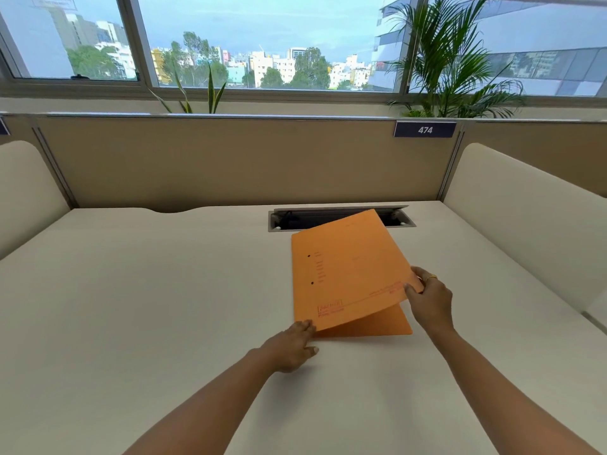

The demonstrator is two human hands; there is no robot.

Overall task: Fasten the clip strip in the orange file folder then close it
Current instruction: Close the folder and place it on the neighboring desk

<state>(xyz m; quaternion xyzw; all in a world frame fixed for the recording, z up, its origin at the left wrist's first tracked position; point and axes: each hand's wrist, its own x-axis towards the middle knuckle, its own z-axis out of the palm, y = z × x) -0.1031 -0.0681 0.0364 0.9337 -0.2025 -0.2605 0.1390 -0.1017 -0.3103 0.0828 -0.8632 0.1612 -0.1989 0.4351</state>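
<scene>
An orange file folder (pixel 348 274) lies on the white desk (pixel 147 290), right of centre. Its front cover is lifted at the right edge, so the folder stands partly open, with the back cover flat beneath. Two small dark holes show near the cover's left spine. My right hand (pixel 428 298) pinches the raised right edge of the cover between thumb and fingers. Near the folder's front left corner, my left hand (pixel 294 344) rests flat, fingertips touching that corner. The clip strip inside is hidden by the cover.
A cable slot (pixel 285 218) with a metal frame is cut into the desk just behind the folder. Beige partition panels (pixel 230 159) close the back and both sides. A plate reading 474 (pixel 425 129) hangs on the back panel. Plants stand at the window.
</scene>
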